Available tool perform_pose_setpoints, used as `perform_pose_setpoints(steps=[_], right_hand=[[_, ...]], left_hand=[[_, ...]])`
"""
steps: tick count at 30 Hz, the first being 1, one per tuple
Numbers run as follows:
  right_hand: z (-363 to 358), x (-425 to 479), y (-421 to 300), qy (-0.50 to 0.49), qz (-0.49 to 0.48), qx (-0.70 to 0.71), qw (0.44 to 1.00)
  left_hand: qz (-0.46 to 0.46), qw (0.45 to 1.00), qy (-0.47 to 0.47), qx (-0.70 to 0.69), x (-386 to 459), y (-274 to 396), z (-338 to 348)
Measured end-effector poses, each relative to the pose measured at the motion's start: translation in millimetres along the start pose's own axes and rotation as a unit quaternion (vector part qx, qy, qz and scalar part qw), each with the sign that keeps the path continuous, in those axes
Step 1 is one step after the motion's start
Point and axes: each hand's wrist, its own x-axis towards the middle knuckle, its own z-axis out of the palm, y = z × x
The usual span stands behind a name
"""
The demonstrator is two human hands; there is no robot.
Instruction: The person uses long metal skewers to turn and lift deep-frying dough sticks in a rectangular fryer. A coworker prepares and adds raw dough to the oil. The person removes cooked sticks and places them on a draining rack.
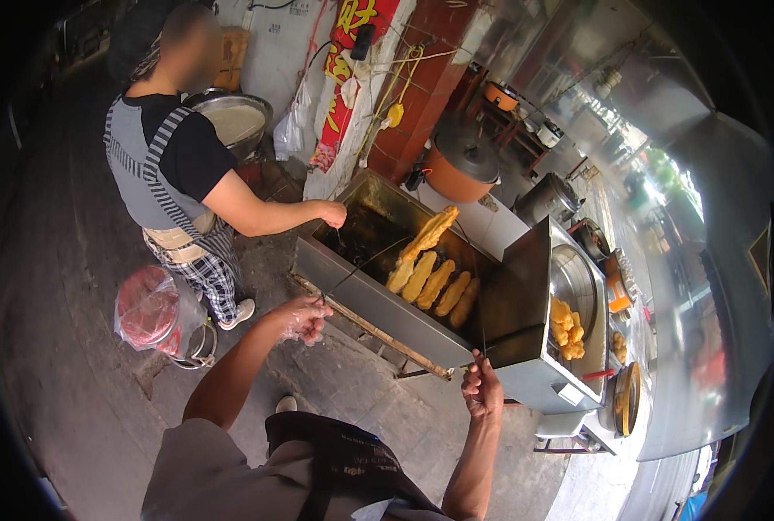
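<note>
My left hand (303,319), dusted with something white, grips one end of a thin dark stick (364,264). That stick reaches over a rectangular metal frying trough (377,325) toward the fried dough. In my right hand (482,387) is a second thin stick (484,335), which points up along the trough's right end. A long golden fried dough stick (431,233) lies tilted at the far end of the row, near the tip of the left stick. Several more dough sticks (436,284) lie side by side in the dark oil.
At the left a co-worker in a striped apron (159,172) holds a hand (333,213) over the trough. A bag-covered bucket (155,309) stands on the floor. Right of the trough, a metal-walled stand (523,286) holds fried pieces (567,329). A lidded orange pot (461,169) sits behind.
</note>
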Motion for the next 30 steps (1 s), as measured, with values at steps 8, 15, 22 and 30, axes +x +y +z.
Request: perform_pose_setpoints(steps=[8,15,22,30], right_hand=[[-9.7,28.3,0.0,-0.052,0.041,0.090,0.994],[-28.5,37.2,6.2,-0.085,0.061,0.155,0.982],[-41.6,38.0,10.0,-0.086,0.071,0.184,0.976],[-46.9,33.0,9.4,-0.080,0.064,0.178,0.979]], left_hand=[[0.000,1.000,0.030,-0.008,-22.8,16.4,10.7],[0.006,1.000,0.027,-0.013,-23.6,24.2,19.7],[-0.026,0.999,0.037,-0.005,-24.2,27.9,29.6],[-0.035,0.999,0.029,-0.001,-21.7,25.4,34.1]])
